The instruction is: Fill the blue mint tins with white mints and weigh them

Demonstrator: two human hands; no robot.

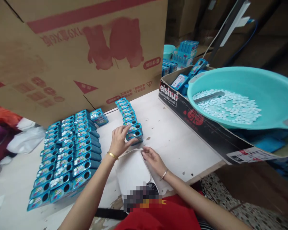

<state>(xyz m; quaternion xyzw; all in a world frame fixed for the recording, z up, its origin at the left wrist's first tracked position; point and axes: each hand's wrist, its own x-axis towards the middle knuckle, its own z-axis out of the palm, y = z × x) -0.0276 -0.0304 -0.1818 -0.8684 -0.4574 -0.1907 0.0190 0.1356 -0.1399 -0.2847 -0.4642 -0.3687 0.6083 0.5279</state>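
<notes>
My left hand [120, 140] reaches over the near end of a row of small blue tins [129, 117]. Its thumb and forefinger are spread apart beside the nearest tin [135, 135]; whether they touch it, I cannot tell. My right hand [155, 161] has its fingers curled together at the upper right corner of a white box [132, 171], which lies tilted against my front. Part of that box is blurred out. Left of my left arm stand several columns of blue tins [86, 148] with dark round openings, many with white tablets on top.
A large cardboard carton [69, 57] walls off the back. On the right, a turquoise basin [266, 83] with white tablets [244, 108] and a dark scoop-like strip rests on a black-printed carton [194, 116] holding blue tins. Plastic bags [26, 139] lie far left.
</notes>
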